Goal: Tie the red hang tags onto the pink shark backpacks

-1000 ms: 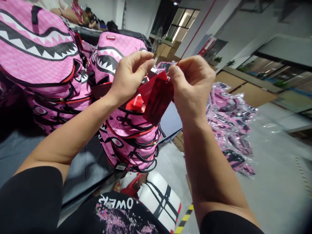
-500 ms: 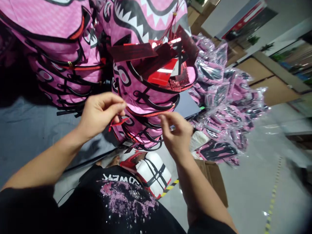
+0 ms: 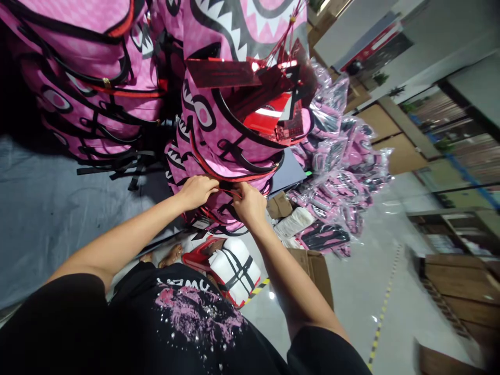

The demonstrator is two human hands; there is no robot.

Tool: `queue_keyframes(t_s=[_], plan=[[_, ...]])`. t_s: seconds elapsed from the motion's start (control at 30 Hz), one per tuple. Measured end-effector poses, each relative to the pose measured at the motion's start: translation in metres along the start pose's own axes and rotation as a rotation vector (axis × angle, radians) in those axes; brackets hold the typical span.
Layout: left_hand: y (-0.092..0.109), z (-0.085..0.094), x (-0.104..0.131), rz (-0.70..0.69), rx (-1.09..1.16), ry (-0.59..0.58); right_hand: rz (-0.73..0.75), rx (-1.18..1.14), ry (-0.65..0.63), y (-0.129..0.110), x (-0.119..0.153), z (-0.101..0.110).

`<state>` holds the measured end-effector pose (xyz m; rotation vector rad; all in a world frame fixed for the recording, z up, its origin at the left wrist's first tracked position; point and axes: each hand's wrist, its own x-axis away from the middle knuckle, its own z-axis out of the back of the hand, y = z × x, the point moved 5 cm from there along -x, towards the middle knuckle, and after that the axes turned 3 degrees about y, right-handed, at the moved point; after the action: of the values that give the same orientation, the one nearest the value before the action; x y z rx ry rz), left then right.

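Observation:
Both hands meet low on the front of a stack of pink backpacks (image 3: 203, 153) with black trim and a shark-mouth print. My left hand (image 3: 198, 191) is closed in a pinch near a black loop on one backpack. Beside it, my right hand (image 3: 250, 204) is also pinched, fingertips close to the left ones. A thin red cord (image 3: 229, 191) runs between the two sets of fingers; its ends are hidden. Above the hands, a bunch of dark red tags (image 3: 222, 73) on red strings lies on the upper backpack.
Another stack of pink backpacks (image 3: 97, 112) stands at left on the grey-covered table (image 3: 47, 224). Plastic-wrapped pink bags (image 3: 332, 182) are heaped at right. Below are a white bundle with black straps (image 3: 236, 271) and a cardboard box (image 3: 316, 271). More boxes (image 3: 449, 281) stand farther right.
My hands, apart before, have come together at the backpack's front. The left moved right, the right moved left, and the red cord now stretches between them. The view has shifted.

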<state>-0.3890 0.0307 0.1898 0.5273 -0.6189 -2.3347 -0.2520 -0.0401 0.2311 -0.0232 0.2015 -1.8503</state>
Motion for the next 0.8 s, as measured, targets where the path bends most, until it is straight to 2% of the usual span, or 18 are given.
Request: queue_keyframes(t_s=[0.17,0.3,0.37,0.5,0.6,0.8], plan=[[-0.009,-0.002,0.009,-0.047,0.045,0.051,-0.095,-0.634,0.095,0.029,-0.011,0.010],[-0.015,0.005,0.012,0.069,-0.050,0.232,-0.105,-0.830,0.103,0.041,-0.015,0.024],[-0.013,0.005,0.010,0.115,-0.097,0.231,-0.104,-0.863,0.103,0.044,-0.014,0.029],[-0.006,0.003,0.009,0.180,-0.025,0.144,-0.084,-0.856,0.106,0.046,-0.012,0.030],[0.003,0.006,0.010,0.215,-0.090,0.121,-0.034,-0.771,0.094,0.042,-0.010,0.031],[0.032,0.009,0.008,0.203,-0.320,0.006,0.021,-0.269,0.010,0.021,-0.005,0.034]])
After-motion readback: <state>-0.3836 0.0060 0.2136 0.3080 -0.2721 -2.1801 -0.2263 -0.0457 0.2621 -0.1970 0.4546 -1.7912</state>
